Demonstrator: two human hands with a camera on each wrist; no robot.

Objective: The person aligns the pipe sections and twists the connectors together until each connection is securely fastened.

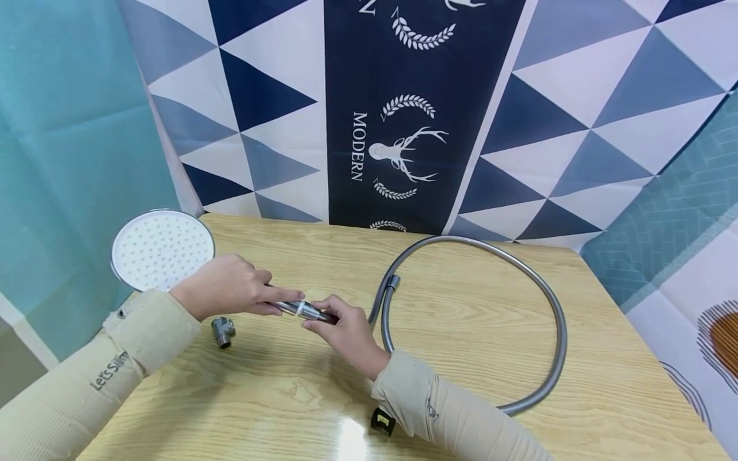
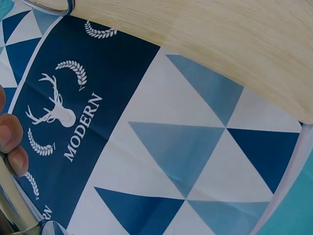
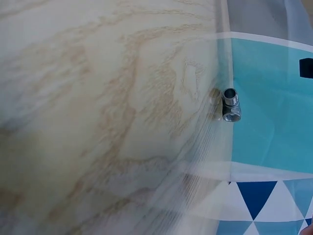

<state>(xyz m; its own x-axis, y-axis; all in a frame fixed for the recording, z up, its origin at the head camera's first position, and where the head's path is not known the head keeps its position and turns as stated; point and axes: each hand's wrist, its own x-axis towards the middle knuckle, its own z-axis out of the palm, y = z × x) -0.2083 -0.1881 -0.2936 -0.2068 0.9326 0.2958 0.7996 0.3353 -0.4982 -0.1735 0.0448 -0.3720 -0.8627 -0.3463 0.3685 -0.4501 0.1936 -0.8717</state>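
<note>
My left hand grips the chrome handle of a round shower head, whose white nozzle face is turned up at the left. Fingers from this grip show at the edge of the left wrist view. My right hand pinches the chrome end nut of a grey metal shower hose between thumb and fingers. Nut and handle end meet in line, with a white ring at the joint. The rest of the hose loops over the table on the right.
A small chrome threaded tee fitting stands on the wooden table, below the left forearm. The hose's other end nut lies inside the loop's left side. Patterned cloth hangs behind the table's back edge.
</note>
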